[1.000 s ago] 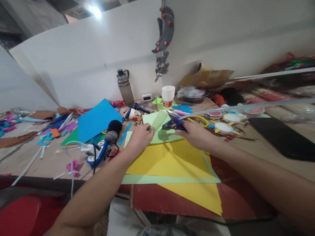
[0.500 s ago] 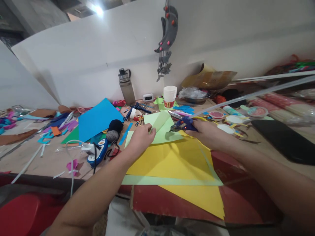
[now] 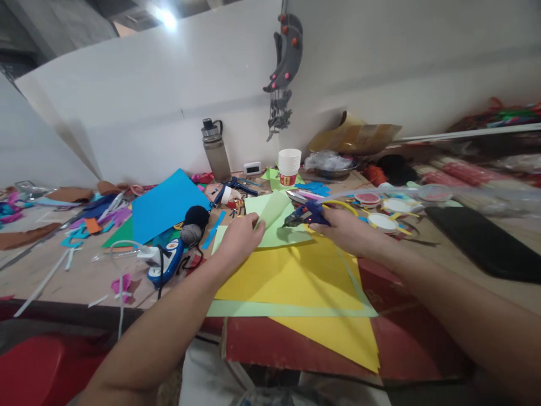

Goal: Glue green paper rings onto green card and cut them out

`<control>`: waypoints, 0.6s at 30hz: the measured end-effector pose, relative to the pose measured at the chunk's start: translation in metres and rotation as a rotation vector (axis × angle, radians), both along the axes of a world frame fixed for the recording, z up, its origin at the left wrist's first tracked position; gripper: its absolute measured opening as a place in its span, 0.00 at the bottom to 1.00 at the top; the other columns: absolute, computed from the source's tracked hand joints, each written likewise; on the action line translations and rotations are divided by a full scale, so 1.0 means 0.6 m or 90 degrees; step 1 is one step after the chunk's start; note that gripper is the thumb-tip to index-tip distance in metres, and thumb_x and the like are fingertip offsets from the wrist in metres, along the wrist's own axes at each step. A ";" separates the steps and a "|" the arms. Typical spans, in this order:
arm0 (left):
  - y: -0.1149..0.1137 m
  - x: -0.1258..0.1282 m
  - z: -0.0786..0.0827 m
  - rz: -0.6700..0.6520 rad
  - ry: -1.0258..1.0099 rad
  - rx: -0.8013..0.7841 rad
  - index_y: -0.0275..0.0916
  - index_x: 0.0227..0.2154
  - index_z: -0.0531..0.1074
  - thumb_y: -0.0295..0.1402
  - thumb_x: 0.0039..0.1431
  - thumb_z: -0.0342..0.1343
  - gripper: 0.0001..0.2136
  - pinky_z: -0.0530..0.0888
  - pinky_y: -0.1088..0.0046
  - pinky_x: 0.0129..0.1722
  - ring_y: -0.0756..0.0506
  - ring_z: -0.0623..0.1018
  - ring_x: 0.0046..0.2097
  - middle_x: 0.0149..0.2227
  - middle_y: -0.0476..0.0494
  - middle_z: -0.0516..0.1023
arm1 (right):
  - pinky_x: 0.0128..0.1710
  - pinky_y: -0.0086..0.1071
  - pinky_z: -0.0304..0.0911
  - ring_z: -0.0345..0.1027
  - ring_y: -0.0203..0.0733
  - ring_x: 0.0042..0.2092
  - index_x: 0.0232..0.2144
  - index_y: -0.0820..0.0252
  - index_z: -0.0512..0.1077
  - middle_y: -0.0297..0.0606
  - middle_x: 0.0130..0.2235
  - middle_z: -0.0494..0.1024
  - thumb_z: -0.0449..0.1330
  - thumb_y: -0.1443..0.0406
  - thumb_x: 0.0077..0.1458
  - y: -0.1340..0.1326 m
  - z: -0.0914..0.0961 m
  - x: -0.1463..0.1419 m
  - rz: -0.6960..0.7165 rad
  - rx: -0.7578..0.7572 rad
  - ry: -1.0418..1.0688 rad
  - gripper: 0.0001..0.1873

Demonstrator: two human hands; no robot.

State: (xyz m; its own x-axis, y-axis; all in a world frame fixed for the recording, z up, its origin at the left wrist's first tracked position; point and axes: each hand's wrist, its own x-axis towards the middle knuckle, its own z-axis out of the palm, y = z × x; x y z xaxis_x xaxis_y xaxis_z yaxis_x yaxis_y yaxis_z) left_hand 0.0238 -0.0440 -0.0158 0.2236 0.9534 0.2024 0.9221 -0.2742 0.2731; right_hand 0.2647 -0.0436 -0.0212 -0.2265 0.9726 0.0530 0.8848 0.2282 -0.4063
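Observation:
My left hand [image 3: 244,238] pinches the edge of a light green sheet of paper [image 3: 287,231], one flap of which is lifted and folded over. In my right hand [image 3: 349,228] is a blue hot glue gun [image 3: 307,213] with a small lit red light. Its dark nozzle points left, just above the light green sheet; whether the tip touches the paper I cannot tell. Under both hands lie yellow sheets [image 3: 296,276], with another pale green sheet [image 3: 291,309] among them. My right fingers partly cover the gun's handle.
To the left are a blue sheet [image 3: 164,197], a blue-and-white power strip [image 3: 167,264] with a cable, and balls of yarn [image 3: 196,216]. Behind stand a bottle [image 3: 216,152] and stacked paper cups [image 3: 289,167]. A black phone-like slab [image 3: 482,239] lies right, near round paper pieces [image 3: 382,222].
My right hand and the glue gun have shifted slightly left over the green paper. The long translucent stick behind the gun has swung lower. My left hand keeps its hold.

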 end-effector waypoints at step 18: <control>-0.004 0.001 0.002 0.005 0.004 -0.013 0.40 0.23 0.66 0.38 0.60 0.46 0.13 0.57 0.71 0.29 0.47 0.70 0.30 0.25 0.46 0.73 | 0.38 0.35 0.62 0.70 0.50 0.41 0.37 0.61 0.70 0.47 0.42 0.78 0.51 0.57 0.57 -0.030 0.052 0.030 0.036 -0.057 -0.014 0.15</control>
